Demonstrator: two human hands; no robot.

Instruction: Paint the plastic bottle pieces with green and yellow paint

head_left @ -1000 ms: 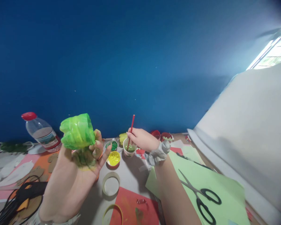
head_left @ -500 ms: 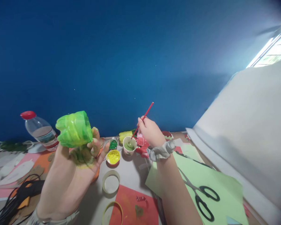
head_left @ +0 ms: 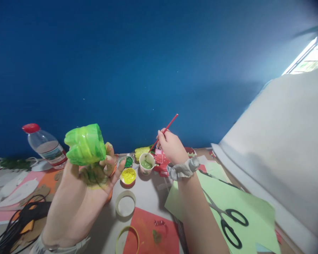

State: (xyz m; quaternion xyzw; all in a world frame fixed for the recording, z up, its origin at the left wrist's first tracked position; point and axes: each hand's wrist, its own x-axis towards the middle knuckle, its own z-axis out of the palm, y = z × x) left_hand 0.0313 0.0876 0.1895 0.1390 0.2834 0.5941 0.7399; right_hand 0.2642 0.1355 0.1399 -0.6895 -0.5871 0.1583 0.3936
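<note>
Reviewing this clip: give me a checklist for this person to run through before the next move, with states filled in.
1. Left hand supports the green-painted plastic bottle base: ok.
2. Left palm free of paint: not ok, green smears.
3. Right hand holds the slim red-handled brush: ok.
4. White paper cup with murky green liquid stands upright: ok.
5. Bright yellow paint and dark green paint uncovered: ok.
6. Black-handled metal scissors fully closed: cannot tell, forearm hides the tips.

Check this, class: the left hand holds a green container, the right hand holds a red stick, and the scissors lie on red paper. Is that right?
"Red paper" is wrong: the head view shows the scissors on pale green paper. The rest stands.
</note>
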